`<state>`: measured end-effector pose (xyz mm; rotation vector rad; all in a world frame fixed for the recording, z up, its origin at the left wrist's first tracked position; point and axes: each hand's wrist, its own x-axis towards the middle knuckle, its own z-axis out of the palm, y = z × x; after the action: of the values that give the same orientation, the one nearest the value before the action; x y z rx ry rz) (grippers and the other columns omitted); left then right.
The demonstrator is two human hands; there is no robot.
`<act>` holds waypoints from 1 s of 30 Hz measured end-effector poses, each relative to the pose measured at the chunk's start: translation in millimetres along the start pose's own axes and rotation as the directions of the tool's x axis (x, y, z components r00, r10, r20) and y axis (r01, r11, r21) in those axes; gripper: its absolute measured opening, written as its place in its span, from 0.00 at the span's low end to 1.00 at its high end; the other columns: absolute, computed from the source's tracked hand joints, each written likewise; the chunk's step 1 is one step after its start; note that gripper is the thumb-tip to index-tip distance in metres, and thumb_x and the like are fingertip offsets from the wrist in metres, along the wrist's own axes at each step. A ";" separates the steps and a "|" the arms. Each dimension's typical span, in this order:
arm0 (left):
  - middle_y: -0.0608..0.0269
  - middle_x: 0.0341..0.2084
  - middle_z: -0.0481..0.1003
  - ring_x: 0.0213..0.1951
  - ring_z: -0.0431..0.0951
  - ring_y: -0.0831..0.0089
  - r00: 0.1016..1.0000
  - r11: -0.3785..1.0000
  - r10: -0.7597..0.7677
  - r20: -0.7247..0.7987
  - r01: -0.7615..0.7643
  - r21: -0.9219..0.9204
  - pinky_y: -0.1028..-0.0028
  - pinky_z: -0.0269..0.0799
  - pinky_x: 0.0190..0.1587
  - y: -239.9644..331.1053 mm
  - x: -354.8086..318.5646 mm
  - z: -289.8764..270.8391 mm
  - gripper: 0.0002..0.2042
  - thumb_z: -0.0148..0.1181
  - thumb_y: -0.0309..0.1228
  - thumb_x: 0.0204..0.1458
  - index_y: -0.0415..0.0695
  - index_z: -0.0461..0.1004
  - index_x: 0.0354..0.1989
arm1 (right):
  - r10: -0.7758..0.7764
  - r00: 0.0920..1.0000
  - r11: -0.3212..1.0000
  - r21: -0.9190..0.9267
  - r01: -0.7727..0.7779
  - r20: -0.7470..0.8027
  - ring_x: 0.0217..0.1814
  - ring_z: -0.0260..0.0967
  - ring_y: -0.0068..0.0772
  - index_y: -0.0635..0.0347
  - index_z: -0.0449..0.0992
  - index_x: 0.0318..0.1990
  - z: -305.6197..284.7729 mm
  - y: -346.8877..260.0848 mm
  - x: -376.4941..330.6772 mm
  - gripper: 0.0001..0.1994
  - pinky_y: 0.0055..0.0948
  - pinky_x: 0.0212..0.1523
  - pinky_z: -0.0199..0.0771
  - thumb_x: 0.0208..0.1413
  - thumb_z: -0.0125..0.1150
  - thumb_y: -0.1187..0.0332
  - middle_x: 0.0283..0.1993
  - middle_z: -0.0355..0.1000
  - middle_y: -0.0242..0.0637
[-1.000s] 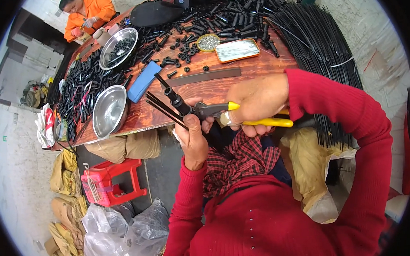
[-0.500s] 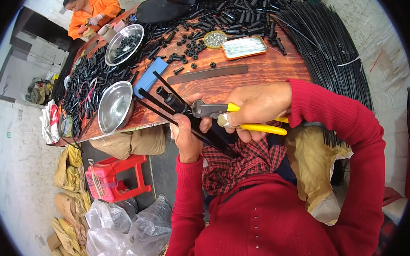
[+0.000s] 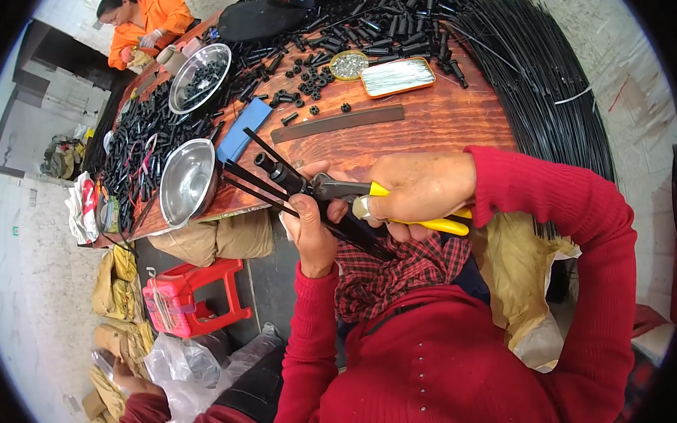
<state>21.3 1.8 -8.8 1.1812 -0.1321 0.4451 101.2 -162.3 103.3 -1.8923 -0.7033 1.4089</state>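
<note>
Pliers [image 3: 353, 191] with yellow grips sit in the right hand [image 3: 421, 188], whose fingers are wrapped tight around the handles; the dark jaws point left and close on the end of a black rod [image 3: 271, 167] at the near edge of the counter [image 3: 456, 117]. Left hand [image 3: 313, 232] is curled into a fist just below the jaws, gripping a small bundle of thin black rods [image 3: 261, 189] that fan out up and to the left over the counter edge. Both hands are touching or nearly so, held above the person's lap, with red sleeves and a red plaid cloth [image 3: 399, 273] beneath. On the wooden counter, beside the rod tips, lies a blue flat block [image 3: 244, 131] and an empty steel bowl [image 3: 188, 181]; a second steel bowl [image 3: 200, 77] farther back holds small black parts. A long dark flat strip [image 3: 338, 123] lies across the counter behind the hands, and beyond it a shallow rectangular tin [image 3: 397, 77] and a small round tin [image 3: 348, 65]. Loose black short tubes [image 3: 389, 17] cover the far side and left end of the counter. A big sheaf of long black rods [image 3: 538, 78] lies along the right side. Another person in an orange top [image 3: 148, 18] sits at the far left corner. Under the counter stands a red plastic stool [image 3: 186, 300], with clear plastic bags [image 3: 197, 364] near it on the floor.
</note>
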 end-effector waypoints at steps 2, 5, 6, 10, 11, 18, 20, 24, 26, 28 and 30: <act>0.50 0.34 0.75 0.22 0.62 0.82 1.000 1.000 0.007 -0.018 -0.006 0.016 0.81 0.58 0.24 -0.2 -0.6 2.0 0.29 0.48 0.53 0.62 0.34 0.63 0.53 | -0.063 0.996 0.998 -0.017 0.062 -0.058 0.20 0.73 0.28 0.70 0.74 0.34 5.9 5.1 5.6 0.14 0.28 0.20 0.73 0.59 0.44 0.67 0.23 0.75 0.40; 0.49 0.34 0.76 0.22 0.63 0.82 0.999 0.999 0.028 -0.046 -0.026 0.034 0.81 0.59 0.24 -2.3 1.6 -1.9 0.29 0.48 0.53 0.62 0.34 0.63 0.52 | -0.103 0.978 0.994 0.016 0.107 -0.179 0.18 0.73 0.30 0.71 0.74 0.31 20.9 8.1 16.8 0.14 0.29 0.20 0.73 0.58 0.45 0.68 0.21 0.74 0.40; 0.49 0.34 0.76 0.22 0.63 0.83 0.996 0.997 0.051 -0.078 -0.046 0.058 0.81 0.59 0.24 -3.5 3.0 -2.6 0.29 0.48 0.53 0.61 0.34 0.63 0.52 | -0.135 0.967 0.989 0.030 0.144 -0.217 0.18 0.73 0.30 0.70 0.73 0.29 26.9 5.3 17.0 0.14 0.30 0.20 0.73 0.57 0.45 0.68 0.19 0.74 0.40; 0.49 0.34 0.75 0.22 0.63 0.82 0.995 0.999 0.031 -0.096 -0.030 0.016 0.81 0.59 0.24 -4.6 2.3 -13.1 0.29 0.48 0.53 0.61 0.34 0.63 0.52 | -0.187 0.959 0.982 -0.017 0.188 -0.211 0.17 0.71 0.28 0.68 0.71 0.29 32.1 15.7 32.4 0.14 0.28 0.20 0.73 0.60 0.46 0.66 0.18 0.72 0.38; 0.49 0.34 0.75 0.22 0.63 0.82 0.995 0.999 0.033 -0.097 -0.031 0.016 0.81 0.59 0.24 -3.3 1.6 -15.2 0.29 0.48 0.53 0.61 0.34 0.63 0.52 | -0.188 0.959 0.982 -0.019 0.188 -0.210 0.17 0.71 0.28 0.68 0.71 0.29 28.5 17.9 33.5 0.14 0.28 0.20 0.73 0.60 0.46 0.66 0.18 0.72 0.38; 0.47 0.34 0.75 0.22 0.63 0.81 1.000 0.988 -0.026 -0.007 0.025 -0.152 0.80 0.58 0.24 -1.4 0.7 -20.9 0.30 0.49 0.53 0.61 0.33 0.62 0.53 | -0.241 0.963 0.967 -0.116 0.227 -0.123 0.19 0.72 0.24 0.65 0.70 0.36 13.3 20.1 29.0 0.10 0.25 0.22 0.75 0.63 0.44 0.67 0.21 0.73 0.36; 0.47 0.34 0.74 0.22 0.63 0.81 1.000 0.988 -0.018 0.015 0.020 -0.152 0.80 0.58 0.23 -1.2 2.3 -19.9 0.30 0.49 0.53 0.61 0.33 0.62 0.53 | -0.253 0.957 0.961 -0.154 0.231 -0.144 0.19 0.73 0.25 0.66 0.70 0.35 11.8 19.7 27.8 0.11 0.26 0.22 0.75 0.63 0.44 0.68 0.20 0.74 0.36; 0.47 0.34 0.74 0.21 0.62 0.81 1.000 0.994 -0.025 0.007 0.026 -0.110 0.80 0.57 0.23 -0.9 3.6 -17.2 0.30 0.49 0.54 0.61 0.33 0.63 0.52 | -0.262 0.948 0.953 -0.205 0.225 -0.179 0.18 0.73 0.27 0.68 0.70 0.34 11.1 19.3 26.2 0.11 0.28 0.22 0.74 0.62 0.46 0.68 0.19 0.74 0.37; 0.48 0.33 0.74 0.21 0.62 0.81 1.000 0.995 -0.022 0.013 0.023 -0.097 0.80 0.57 0.22 -0.6 4.0 -14.5 0.30 0.48 0.54 0.61 0.33 0.63 0.52 | -0.274 0.939 0.943 -0.248 0.220 -0.210 0.18 0.73 0.29 0.69 0.70 0.34 10.8 19.7 24.7 0.11 0.30 0.22 0.74 0.61 0.47 0.69 0.18 0.74 0.37; 0.49 0.32 0.74 0.21 0.61 0.82 1.000 0.999 -0.013 -0.011 0.012 -0.042 0.80 0.56 0.22 -1.3 3.8 -11.5 0.30 0.48 0.55 0.61 0.33 0.63 0.51 | -0.288 0.930 0.930 -0.298 0.215 -0.229 0.18 0.73 0.32 0.69 0.70 0.34 11.6 18.9 22.3 0.11 0.33 0.23 0.73 0.60 0.48 0.68 0.18 0.73 0.38; 0.51 0.31 0.74 0.21 0.61 0.82 1.000 1.000 -0.013 -0.008 0.013 -0.022 0.80 0.56 0.22 -2.1 3.4 -10.2 0.30 0.48 0.55 0.61 0.33 0.63 0.51 | -0.304 0.920 0.914 -0.347 0.209 -0.248 0.19 0.73 0.35 0.70 0.70 0.34 13.3 18.5 20.5 0.11 0.36 0.24 0.73 0.59 0.49 0.68 0.17 0.72 0.39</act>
<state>23.9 11.4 -13.4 1.1579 -0.1219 0.4364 94.6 -156.1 74.0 -2.1004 -1.0311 0.8573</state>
